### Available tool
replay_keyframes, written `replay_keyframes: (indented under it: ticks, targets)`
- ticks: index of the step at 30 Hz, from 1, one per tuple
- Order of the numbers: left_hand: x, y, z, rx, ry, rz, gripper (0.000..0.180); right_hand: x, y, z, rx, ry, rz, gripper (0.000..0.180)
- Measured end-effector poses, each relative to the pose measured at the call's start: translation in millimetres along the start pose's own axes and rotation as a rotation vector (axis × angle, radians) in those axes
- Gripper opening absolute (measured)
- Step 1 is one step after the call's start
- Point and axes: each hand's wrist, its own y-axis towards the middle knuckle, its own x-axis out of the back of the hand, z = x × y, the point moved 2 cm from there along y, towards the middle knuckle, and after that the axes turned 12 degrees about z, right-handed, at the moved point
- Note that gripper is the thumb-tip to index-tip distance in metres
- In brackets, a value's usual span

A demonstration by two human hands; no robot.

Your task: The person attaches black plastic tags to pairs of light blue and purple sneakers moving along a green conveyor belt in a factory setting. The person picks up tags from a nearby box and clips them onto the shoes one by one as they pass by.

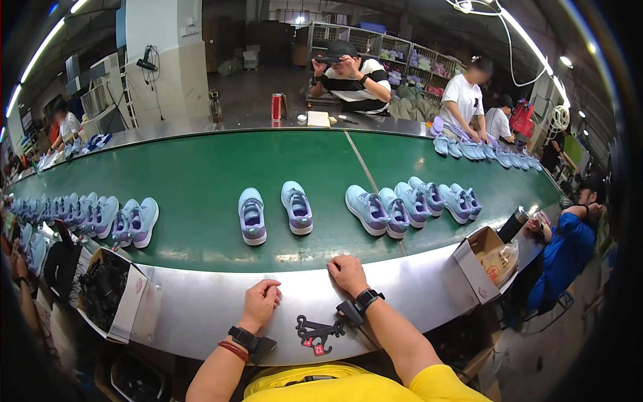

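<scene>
My left hand (261,303) rests on the metal ledge (201,301) with its fingers curled in and nothing seen in them. My right hand (347,274) lies farther forward, by the edge of the green conveyor belt (201,167), fingers also bent in and no object showing. Between my forearms lie a few black plastic shoe hangers (320,331) with red tags. Across from my hands stand two light-blue sneakers with lilac trim, a left one (252,218) and a right one (297,208), apart from each other. Neither hand touches a shoe.
More sneakers stand in a cluster (408,204) to the right and a row (87,211) to the left. An open box of black hangers (104,291) sits left, another box (492,264) right. Several people work around the belt; one opposite (351,77) holds something before their face.
</scene>
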Motion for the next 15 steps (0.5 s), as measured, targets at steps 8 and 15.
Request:
replay_keyframes:
  ticks: [8,15]
  targets:
    - [0.3,0.5,-1.1,0.001,-0.014,-0.007,0.016,-1.7,2.4,-2.8,-0.006,0.027,0.015,0.022]
    - [-0.6,-0.4,0.3,-0.005,-0.022,-0.004,0.016,2.1,0.4,0.0,-0.020,0.040,0.015,0.023]
